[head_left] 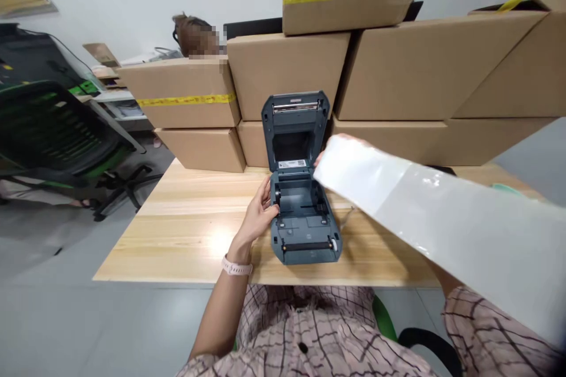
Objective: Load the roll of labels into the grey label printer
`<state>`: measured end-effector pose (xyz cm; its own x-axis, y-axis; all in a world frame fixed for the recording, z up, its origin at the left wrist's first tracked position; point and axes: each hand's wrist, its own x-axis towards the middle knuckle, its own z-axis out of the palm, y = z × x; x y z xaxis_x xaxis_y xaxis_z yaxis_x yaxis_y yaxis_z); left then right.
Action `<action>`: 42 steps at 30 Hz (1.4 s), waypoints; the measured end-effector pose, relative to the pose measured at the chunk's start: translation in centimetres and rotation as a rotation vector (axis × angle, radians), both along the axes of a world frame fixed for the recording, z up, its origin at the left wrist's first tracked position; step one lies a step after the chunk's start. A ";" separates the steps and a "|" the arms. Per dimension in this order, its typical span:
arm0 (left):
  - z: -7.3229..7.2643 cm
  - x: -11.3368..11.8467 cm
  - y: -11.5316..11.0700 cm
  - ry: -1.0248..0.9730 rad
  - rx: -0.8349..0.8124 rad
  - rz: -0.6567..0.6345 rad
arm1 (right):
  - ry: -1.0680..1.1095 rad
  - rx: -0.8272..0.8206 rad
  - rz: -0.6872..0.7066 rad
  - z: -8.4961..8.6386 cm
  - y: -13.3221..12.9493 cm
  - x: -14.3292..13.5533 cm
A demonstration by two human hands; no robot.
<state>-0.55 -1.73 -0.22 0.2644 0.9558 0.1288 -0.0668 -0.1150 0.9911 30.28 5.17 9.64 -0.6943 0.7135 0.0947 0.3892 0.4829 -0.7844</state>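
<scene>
A dark grey label printer (305, 227) lies on the wooden table with its lid (294, 123) tipped back. The bay inside shows two holders and a black roller (307, 246) near the front. My left hand (257, 213) grips the printer's left edge, thumb over the rim by the left holder. A wide, glossy white strip of label paper (424, 200) slants across the right side, its near end running out of view. Behind its far end, my right hand (319, 157) holds it beside the open lid; only some fingertips show, the rest is covered by the strip.
Stacked cardboard boxes (398, 70) line the back of the wooden table (186, 235). Behind the left boxes shows the top of a person's head (197, 35). An office chair (57, 129) stands at the left. A thin cord (347, 218) lies right of the printer.
</scene>
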 end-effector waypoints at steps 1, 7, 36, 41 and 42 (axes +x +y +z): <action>0.0 0.0 0.0 -0.002 0.005 -0.002 | 0.002 0.003 0.055 0.7 -0.1 -1.1; -0.1 -0.1 0.2 0.008 0.030 -0.011 | -0.366 0.070 0.263 3.3 0.4 -7.4; -0.1 0.0 0.0 0.028 0.076 -0.048 | -0.480 0.323 0.175 0.7 -4.0 -8.1; -0.2 0.1 -0.1 0.012 0.105 -0.039 | -0.386 0.297 0.088 -0.5 -12.2 -5.8; -0.2 0.1 -0.1 0.019 0.114 -0.037 | -0.394 0.294 0.079 -1.1 -13.5 -5.9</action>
